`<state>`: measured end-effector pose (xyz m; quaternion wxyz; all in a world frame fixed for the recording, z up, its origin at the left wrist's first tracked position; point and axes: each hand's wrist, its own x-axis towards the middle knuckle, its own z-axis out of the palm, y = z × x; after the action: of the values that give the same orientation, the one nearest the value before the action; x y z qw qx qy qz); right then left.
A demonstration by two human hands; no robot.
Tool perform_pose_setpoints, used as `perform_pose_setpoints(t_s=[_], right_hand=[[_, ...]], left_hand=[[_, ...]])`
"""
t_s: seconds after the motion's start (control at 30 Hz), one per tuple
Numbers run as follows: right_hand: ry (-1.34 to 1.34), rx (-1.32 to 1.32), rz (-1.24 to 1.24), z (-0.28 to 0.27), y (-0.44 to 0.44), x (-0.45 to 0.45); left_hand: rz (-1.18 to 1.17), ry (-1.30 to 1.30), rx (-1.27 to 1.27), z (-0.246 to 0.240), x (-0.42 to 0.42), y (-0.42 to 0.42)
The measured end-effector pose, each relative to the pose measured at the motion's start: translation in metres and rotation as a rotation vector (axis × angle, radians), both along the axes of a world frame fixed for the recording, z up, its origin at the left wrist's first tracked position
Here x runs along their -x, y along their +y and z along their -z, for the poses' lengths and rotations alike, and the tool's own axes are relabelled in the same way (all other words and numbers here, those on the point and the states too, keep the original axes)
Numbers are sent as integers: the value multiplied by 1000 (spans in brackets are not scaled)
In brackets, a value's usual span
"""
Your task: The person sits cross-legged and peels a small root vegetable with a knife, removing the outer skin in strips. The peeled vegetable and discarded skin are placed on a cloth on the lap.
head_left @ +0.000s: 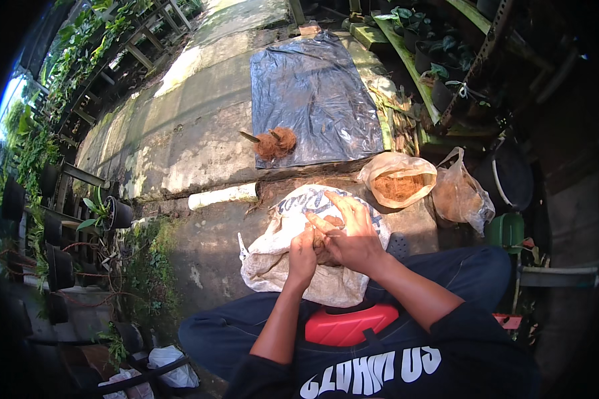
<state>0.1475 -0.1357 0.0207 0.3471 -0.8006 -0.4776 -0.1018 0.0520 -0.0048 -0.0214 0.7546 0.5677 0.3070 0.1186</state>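
A white woven sack [274, 259] with blue printing lies crumpled in front of me, its rim folded over. My left hand [303, 253] and my right hand [355, 233] meet above it. Left thumb and fingers pinch a small brownish piece [319, 241], mostly hidden by the hands. The right hand's thumb side touches the left fingertips; its other fingers stretch out over the sack, and its grip is unclear. Brown material [325, 256] shows beneath the hands. Beyond the sack, two coconut-fibre balls [275, 143] with short stems sit on a black plastic sheet [317, 95].
On the right stand an open plastic bag [400, 185] of coconut fibre, a second filled bag [460, 195] and a black bucket [510, 174]. A white cylinder [223, 196] lies left of the sack. Potted plants [117, 213] line the left side. A red stool [352, 326] is under me.
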Motion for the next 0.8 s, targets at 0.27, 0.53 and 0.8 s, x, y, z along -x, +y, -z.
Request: perform_pose_setpoints(t_s=[0.27, 0.53, 0.8], right_hand=[[-7, 168, -4, 42, -1, 2], [182, 292, -62, 20, -3, 3], [51, 279, -148, 18, -3, 10]], left_hand=[[68, 451, 142, -11, -8, 0], [99, 320, -30, -12, -2, 3], [283, 430, -653, -14, 1, 32]])
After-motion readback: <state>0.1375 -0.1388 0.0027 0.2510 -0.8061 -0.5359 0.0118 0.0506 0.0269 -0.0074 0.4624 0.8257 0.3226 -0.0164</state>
